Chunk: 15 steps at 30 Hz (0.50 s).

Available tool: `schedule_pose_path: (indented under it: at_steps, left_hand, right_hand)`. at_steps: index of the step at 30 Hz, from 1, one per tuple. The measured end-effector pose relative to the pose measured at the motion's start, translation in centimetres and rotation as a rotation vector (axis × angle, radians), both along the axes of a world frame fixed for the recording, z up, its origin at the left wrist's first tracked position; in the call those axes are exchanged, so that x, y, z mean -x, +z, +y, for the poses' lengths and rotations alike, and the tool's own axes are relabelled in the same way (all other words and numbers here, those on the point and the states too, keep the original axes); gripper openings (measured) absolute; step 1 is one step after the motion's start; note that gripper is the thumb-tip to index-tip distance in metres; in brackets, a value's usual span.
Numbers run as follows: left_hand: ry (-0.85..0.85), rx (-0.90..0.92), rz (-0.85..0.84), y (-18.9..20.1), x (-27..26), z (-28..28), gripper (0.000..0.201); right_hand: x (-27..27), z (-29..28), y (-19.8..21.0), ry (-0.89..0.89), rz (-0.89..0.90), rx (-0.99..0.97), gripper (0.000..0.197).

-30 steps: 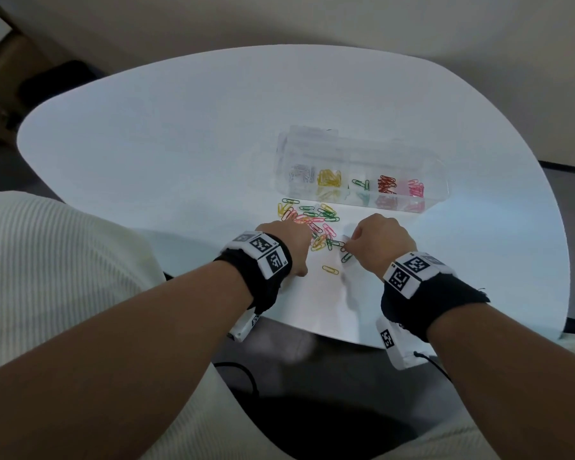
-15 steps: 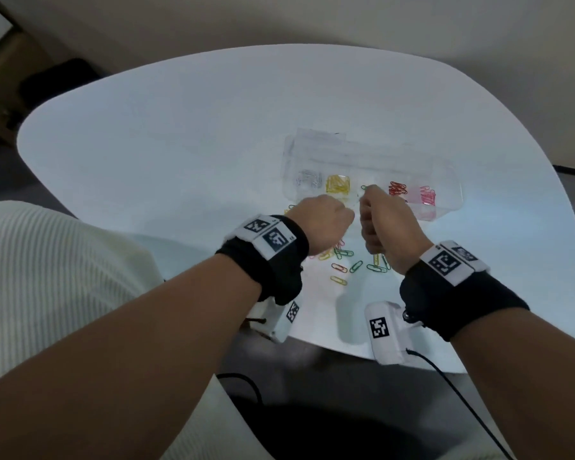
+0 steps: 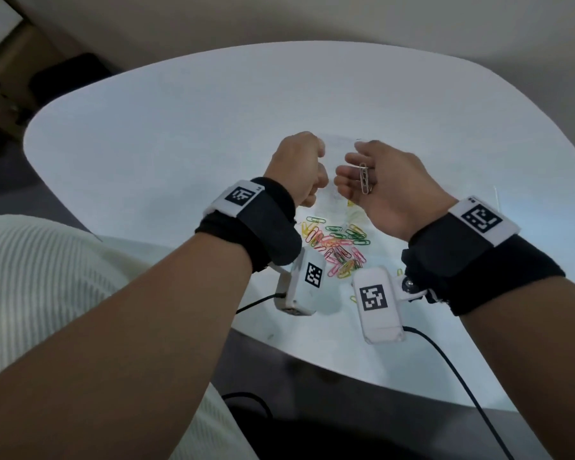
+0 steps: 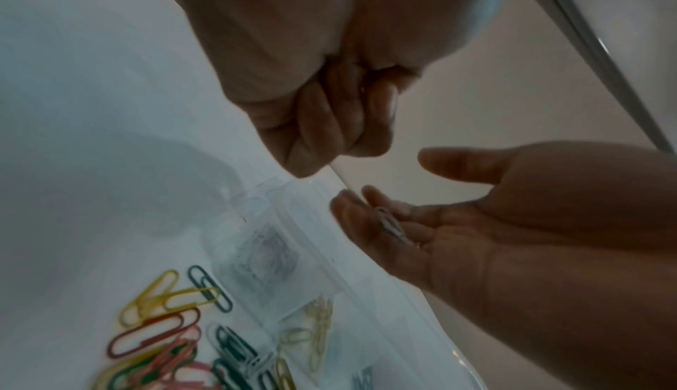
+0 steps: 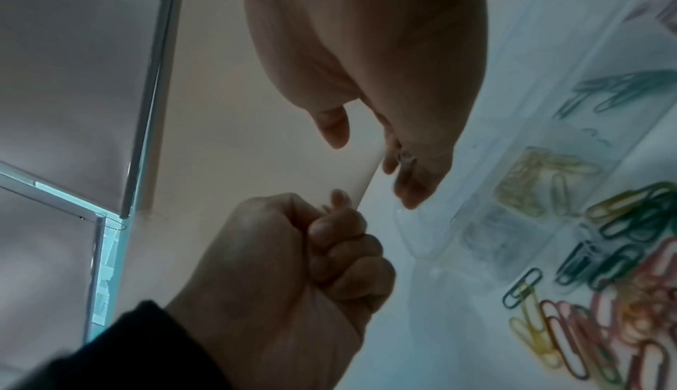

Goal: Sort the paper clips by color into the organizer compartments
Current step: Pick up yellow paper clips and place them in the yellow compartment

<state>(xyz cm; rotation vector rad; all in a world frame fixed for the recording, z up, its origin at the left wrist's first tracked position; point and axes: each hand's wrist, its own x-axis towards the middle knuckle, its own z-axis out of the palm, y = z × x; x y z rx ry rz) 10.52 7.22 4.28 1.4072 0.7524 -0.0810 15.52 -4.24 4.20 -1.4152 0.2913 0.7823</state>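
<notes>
Silver clips (image 3: 364, 178) rest on flat right fingers (image 3: 346, 175) — left fingers (image 5: 340, 254) curled, contents hidden.

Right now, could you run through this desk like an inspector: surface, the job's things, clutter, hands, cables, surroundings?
Surface: white rounded table, bare on its left part.
Job's things: loose pile of colored paper clips on the table; clear organizer beside it, with silver and yellow clips in separate compartments; silver paper clips lying on the right hand's fingers.
Clutter: nothing seen.
Hands: left hand curled into a fist, contents hidden; right hand palm up, fingers relaxed, both raised above the table.
Cables: black cable from the right wrist camera, another from the left.
Surroundings: pale wall, dark floor, brown furniture far left.
</notes>
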Motion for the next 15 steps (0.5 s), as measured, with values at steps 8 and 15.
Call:
schedule_pose_path:
  at_steps: [8, 15]
  left_hand:
    - [-0.093, -0.247, -0.001, -0.3, -0.5, -0.8, 0.022]
    - [-0.395, -0.377, -0.013, -0.9, -0.1, -2.6, 0.011]
  right_hand:
    - [0.8, -0.3, 0.5, 0.104, 0.026, 0.064, 0.045]
    - [3.3, -4.8, 1.3, -0.067, -0.152, 0.100, 0.037]
